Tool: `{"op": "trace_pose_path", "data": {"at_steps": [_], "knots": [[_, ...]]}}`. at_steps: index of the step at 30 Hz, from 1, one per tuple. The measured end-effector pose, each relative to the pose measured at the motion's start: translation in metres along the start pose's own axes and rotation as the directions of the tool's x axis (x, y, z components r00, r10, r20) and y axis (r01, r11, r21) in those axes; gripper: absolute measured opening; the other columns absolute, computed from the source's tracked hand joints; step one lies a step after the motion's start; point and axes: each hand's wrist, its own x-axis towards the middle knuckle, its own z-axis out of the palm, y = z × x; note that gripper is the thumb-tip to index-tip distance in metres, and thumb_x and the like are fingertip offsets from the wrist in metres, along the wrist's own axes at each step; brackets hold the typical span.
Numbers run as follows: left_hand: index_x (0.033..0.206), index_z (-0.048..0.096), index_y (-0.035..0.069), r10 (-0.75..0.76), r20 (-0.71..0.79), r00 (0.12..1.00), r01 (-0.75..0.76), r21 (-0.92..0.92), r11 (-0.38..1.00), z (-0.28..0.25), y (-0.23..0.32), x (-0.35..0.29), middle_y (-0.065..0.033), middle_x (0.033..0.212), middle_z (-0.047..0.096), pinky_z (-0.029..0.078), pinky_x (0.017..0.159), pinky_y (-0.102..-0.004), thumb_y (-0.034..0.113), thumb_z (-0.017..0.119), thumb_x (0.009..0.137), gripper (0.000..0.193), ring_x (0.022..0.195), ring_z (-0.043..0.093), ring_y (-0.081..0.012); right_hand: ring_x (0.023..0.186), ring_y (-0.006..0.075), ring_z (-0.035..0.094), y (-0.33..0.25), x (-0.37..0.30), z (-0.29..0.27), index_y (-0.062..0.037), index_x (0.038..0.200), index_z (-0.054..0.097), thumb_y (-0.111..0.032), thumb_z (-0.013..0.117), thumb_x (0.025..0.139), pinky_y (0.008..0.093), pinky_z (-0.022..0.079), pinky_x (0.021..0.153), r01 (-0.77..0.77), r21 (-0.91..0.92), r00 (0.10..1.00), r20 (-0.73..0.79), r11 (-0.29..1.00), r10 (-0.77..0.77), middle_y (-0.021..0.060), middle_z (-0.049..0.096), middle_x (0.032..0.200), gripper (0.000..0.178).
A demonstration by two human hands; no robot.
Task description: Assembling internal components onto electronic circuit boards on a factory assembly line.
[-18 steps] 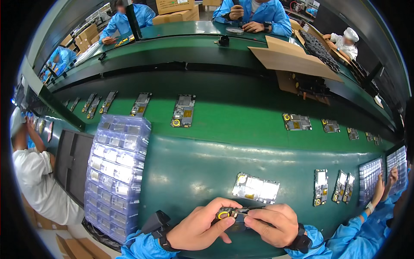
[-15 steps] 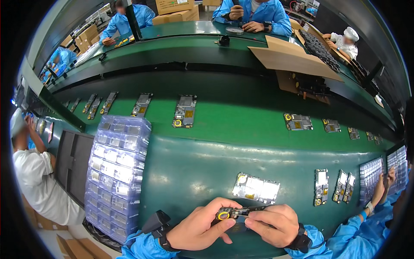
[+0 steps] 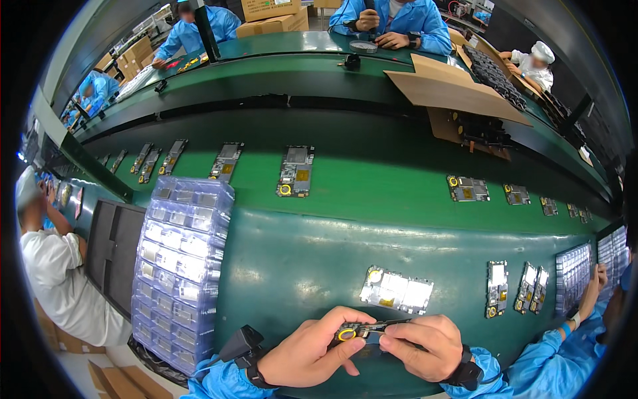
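Both my hands hold one small circuit board (image 3: 364, 330) with a yellow ring at its left end, just above the near edge of the green bench (image 3: 299, 266). My left hand (image 3: 312, 349) pinches the ring end with thumb and fingers. My right hand (image 3: 425, 347) grips the other end, its fingers curled over the board. Just beyond my hands another board (image 3: 397, 290) with pale shiny patches lies flat on the bench. Both wrists wear dark straps over blue sleeves.
A tall stack of clear blister trays (image 3: 179, 266) stands at my left, beside a black tray (image 3: 113, 253). Several boards ride the green conveyor belt (image 3: 372, 179). A co-worker's hand (image 3: 593, 286) works at trays on the right. A person in white (image 3: 53, 272) sits at left; others sit across.
My hands have stayed in place with the board between them; the fingers shifted only slightly. The boards on the belt look unmoved.
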Motion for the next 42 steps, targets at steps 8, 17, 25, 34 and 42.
{"op": "trace_pose_path", "data": {"at_steps": [8, 17, 25, 34, 42], "knots": [[0.132, 0.048, 0.001, 0.014, -0.152, 0.988, -0.011, 0.020, 1.000, 0.011, -0.010, -0.002, -0.0062, 0.083, 0.063, 0.051, 0.058, -0.0282, 0.012, 0.054, 0.106, 0.029, 0.069, 0.073, -0.0163, 0.085, 0.0177, 0.065, -0.004, 0.004, 0.004, -0.0085, 0.098, 0.081, -0.007, 0.086, 0.067, 0.0275, 0.049, 0.065, -0.006, -0.055, 1.000, -0.009, 0.998, 0.005, 0.0031, 0.074, 0.105, 0.032], [0.125, 0.043, -0.003, 0.111, -0.156, 0.981, -0.107, 0.030, 0.994, 0.016, -0.020, -0.002, -0.0140, 0.100, 0.063, 0.058, 0.056, -0.0283, 0.006, 0.053, 0.105, 0.024, 0.071, 0.069, -0.0149, 0.091, 0.0147, 0.062, 0.001, 0.000, -0.001, -0.0141, 0.099, 0.081, -0.014, 0.088, 0.066, 0.0297, 0.043, 0.074, -0.061, -0.021, 0.998, -0.001, 0.998, 0.061, -0.0030, 0.074, 0.104, 0.033], [0.122, 0.048, 0.000, 0.121, -0.267, 0.956, -0.112, 0.049, 0.992, 0.020, -0.028, 0.002, -0.0065, 0.077, 0.066, 0.050, 0.052, -0.0269, 0.012, 0.058, 0.105, 0.024, 0.062, 0.070, -0.0132, 0.095, 0.0141, 0.058, 0.009, -0.006, 0.006, -0.0144, 0.107, 0.080, -0.019, 0.082, 0.075, 0.0299, 0.041, 0.077, -0.057, -0.006, 0.998, 0.004, 0.998, 0.057, -0.0066, 0.073, 0.114, 0.033], [0.118, 0.052, 0.000, 0.245, -0.311, 0.918, -0.208, 0.149, 0.967, 0.023, -0.029, 0.005, -0.0089, 0.081, 0.069, 0.053, 0.052, -0.0271, 0.010, 0.062, 0.102, 0.021, 0.061, 0.070, -0.0136, 0.085, 0.0179, 0.064, 0.000, -0.002, 0.011, -0.0067, 0.108, 0.078, -0.009, 0.087, 0.076, 0.0304, 0.049, 0.073, -0.393, 0.358, 0.903, -0.026, 0.847, 0.430, 0.0053, 0.074, 0.105, 0.034], [0.118, 0.055, 0.000, 0.176, -0.246, 0.953, -0.103, 0.280, 0.954, 0.018, -0.022, 0.013, -0.0110, 0.080, 0.070, 0.055, 0.053, -0.0308, 0.012, 0.064, 0.102, 0.022, 0.061, 0.072, -0.0187, 0.079, 0.0168, 0.071, 0.009, -0.008, 0.010, -0.0012, 0.103, 0.076, -0.005, 0.084, 0.083, 0.0283, 0.056, 0.069, -0.614, 0.561, 0.768, 0.262, 0.555, 0.585, 0.0097, 0.073, 0.088, 0.022]]}}
